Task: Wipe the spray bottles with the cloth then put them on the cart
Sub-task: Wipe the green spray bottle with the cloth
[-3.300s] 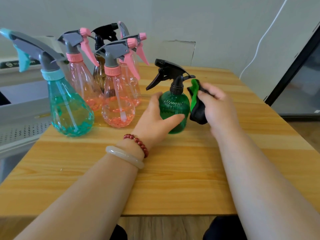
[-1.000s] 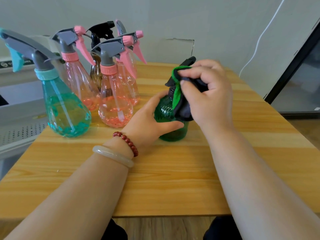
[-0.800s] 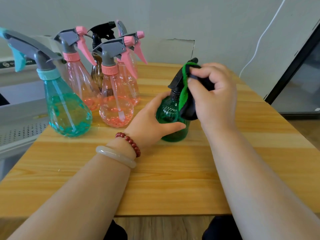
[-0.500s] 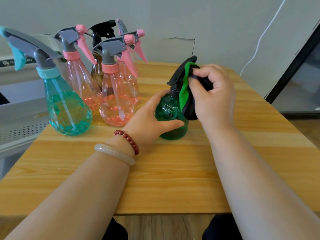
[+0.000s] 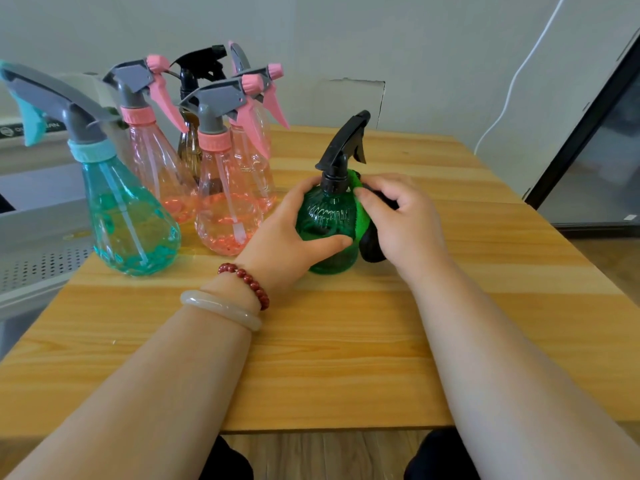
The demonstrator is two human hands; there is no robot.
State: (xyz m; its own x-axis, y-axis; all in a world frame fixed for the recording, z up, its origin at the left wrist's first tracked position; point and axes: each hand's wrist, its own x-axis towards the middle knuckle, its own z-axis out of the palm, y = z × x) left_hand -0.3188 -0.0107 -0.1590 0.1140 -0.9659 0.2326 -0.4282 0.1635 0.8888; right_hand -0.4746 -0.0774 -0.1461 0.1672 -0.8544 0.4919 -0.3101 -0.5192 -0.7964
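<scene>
A green spray bottle (image 5: 329, 216) with a black trigger head stands upright on the wooden table (image 5: 346, 341). My left hand (image 5: 287, 237) grips its body from the left, thumb across the front. My right hand (image 5: 405, 223) holds a green and black cloth (image 5: 367, 233) bunched against the bottle's right side, just below the neck. Most of the cloth is hidden under my fingers.
A teal spray bottle (image 5: 128, 216) stands at the left. Behind it cluster three pink bottles (image 5: 225, 209) and a brown one with a black head (image 5: 190, 147). A grey perforated cart shelf (image 5: 38, 265) lies left of the table. A dark glass door (image 5: 595, 161) is at right.
My right hand brought the cloth down from the trigger head to the bottle's right shoulder and side. The black head now stands uncovered. My left hand kept its grip on the body.
</scene>
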